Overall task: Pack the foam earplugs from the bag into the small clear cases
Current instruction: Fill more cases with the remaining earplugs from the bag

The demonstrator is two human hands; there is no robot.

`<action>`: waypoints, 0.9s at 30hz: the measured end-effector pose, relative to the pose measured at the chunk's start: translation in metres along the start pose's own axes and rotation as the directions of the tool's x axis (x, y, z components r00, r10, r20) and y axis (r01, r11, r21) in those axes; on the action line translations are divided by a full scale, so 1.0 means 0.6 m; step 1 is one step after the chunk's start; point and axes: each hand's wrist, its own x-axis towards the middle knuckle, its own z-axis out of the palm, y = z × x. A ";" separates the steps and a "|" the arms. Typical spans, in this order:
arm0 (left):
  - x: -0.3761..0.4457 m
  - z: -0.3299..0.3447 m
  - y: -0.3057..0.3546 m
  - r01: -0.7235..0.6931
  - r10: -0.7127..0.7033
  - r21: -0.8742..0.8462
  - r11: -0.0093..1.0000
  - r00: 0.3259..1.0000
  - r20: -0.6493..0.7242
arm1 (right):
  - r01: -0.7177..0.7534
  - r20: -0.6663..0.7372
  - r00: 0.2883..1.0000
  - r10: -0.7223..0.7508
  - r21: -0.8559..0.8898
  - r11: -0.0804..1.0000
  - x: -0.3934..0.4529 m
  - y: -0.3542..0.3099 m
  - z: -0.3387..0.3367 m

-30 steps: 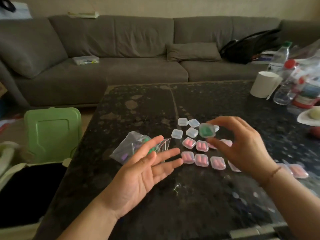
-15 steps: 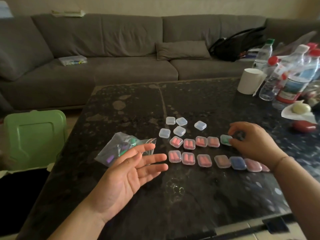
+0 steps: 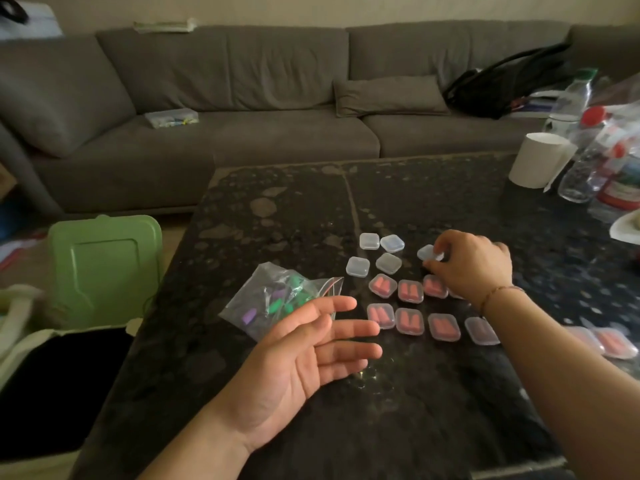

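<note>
A clear zip bag with green and purple foam earplugs lies on the dark table. My left hand hovers palm up beside it, fingers straight, holding nothing. Several empty clear cases sit in a cluster behind two rows of closed cases filled with pink earplugs. My right hand reaches over the back row and pinches one empty clear case at the right of the cluster. My right forearm hides part of the rows.
A white cup, plastic bottles and a plate crowd the table's far right corner. A green plastic lid stands left of the table. A grey sofa with a black bag runs behind.
My right hand set the case with green earplugs down at the end of the back row, then moved back and left to an empty case. My left hand stayed in place.
</note>
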 end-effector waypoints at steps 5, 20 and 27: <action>-0.001 0.000 0.008 0.008 -0.007 0.033 0.999 1.000 -0.027 | 0.341 -0.207 0.932 -0.298 0.220 0.914 -0.053 -0.044 -0.043; -0.007 -0.010 0.010 -0.082 0.067 -0.151 0.985 0.992 -0.105 | 0.784 -0.299 0.582 -0.756 0.455 0.423 -0.179 -0.128 -0.067; -0.008 -0.006 0.012 -0.099 0.070 -0.294 0.951 0.992 -0.108 | 0.812 -0.395 0.554 -0.733 0.450 0.371 -0.186 -0.139 -0.062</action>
